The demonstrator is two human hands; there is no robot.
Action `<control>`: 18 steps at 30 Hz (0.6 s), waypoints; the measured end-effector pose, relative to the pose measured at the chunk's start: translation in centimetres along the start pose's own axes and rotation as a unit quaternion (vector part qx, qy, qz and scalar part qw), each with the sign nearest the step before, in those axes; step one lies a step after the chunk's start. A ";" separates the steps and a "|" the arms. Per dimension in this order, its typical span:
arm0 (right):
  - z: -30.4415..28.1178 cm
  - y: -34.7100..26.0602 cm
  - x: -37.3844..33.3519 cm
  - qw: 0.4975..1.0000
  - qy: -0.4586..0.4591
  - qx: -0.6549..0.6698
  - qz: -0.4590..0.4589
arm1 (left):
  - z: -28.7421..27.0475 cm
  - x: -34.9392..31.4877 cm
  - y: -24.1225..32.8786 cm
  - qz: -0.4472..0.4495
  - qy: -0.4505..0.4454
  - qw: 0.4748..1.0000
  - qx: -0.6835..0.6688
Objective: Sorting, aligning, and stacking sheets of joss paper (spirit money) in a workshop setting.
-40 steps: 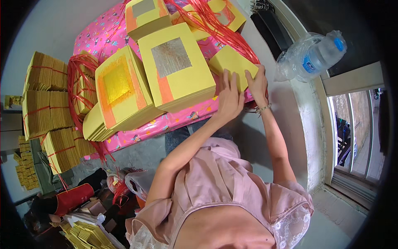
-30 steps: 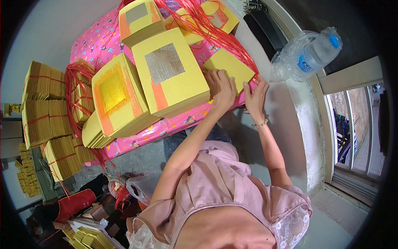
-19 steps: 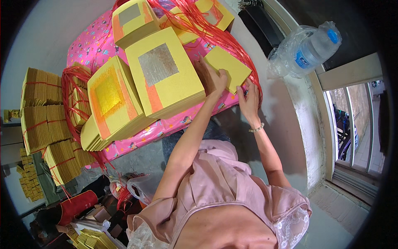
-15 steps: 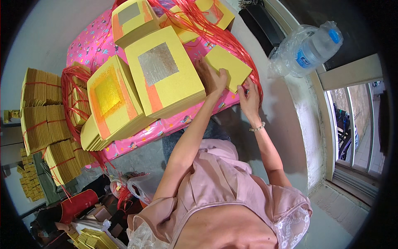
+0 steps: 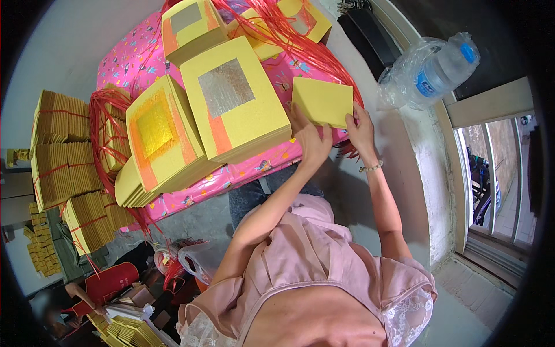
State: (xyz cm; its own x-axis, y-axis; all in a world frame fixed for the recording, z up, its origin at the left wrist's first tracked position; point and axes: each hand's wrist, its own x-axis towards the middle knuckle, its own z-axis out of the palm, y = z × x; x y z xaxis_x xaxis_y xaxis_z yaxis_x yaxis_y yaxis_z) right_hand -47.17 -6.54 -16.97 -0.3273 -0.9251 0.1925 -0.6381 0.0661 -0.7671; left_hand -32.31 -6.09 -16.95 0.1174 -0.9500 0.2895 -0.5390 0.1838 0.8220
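Observation:
Both my hands are at a plain yellow piece of joss paper (image 5: pixel 322 101) by the right end of the pink table cover. I cannot tell whether it is one sheet or a thin stack. My left hand (image 5: pixel 314 141) has its fingers at the paper's lower left edge and its thumb near the lower edge. With bent fingers and thumb, my right hand (image 5: pixel 361 130) pinches the lower right corner. Just left of my left hand rises a thick stack of yellow paper with a silver square (image 5: pixel 240 101). Beside it leans a stack with a gold square (image 5: pixel 156 136).
Red plastic strings (image 5: pixel 306 55) trail across the pink patterned cover (image 5: pixel 193 194). Tied yellow paper bundles (image 5: pixel 66 170) stand at the left. A large plastic bottle (image 5: pixel 442 75) lies on the right ledge by the window. At lower left, another person's hand (image 5: pixel 87 298) is near more yellow paper.
The yellow paper has turned counter-clockwise, so its long edges lie nearly level. Both my hands have shifted slightly right and down. Another person's arm has come into view at lower left.

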 end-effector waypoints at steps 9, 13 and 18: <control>1.7 1.6 3.5 0.998 -0.032 0.036 -0.028 | -1.3 -3.6 1.1 0.026 -0.021 0.999 -0.012; 2.5 1.3 4.3 0.999 -0.016 0.000 -0.043 | -1.6 -3.0 1.0 0.025 -0.023 0.999 -0.003; 2.2 1.4 4.4 0.996 -0.008 0.001 -0.086 | -2.0 -3.9 1.1 -0.016 -0.075 0.995 -0.068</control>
State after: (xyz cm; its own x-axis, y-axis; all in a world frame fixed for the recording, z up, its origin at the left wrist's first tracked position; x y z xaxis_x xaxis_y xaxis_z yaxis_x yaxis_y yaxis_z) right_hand -47.92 -11.32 -18.53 -0.2029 -0.9283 0.3117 -0.6821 -0.0944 -0.7252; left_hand -31.67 -1.69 -16.18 0.0019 -0.9812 0.1932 -0.4186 0.1746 0.8912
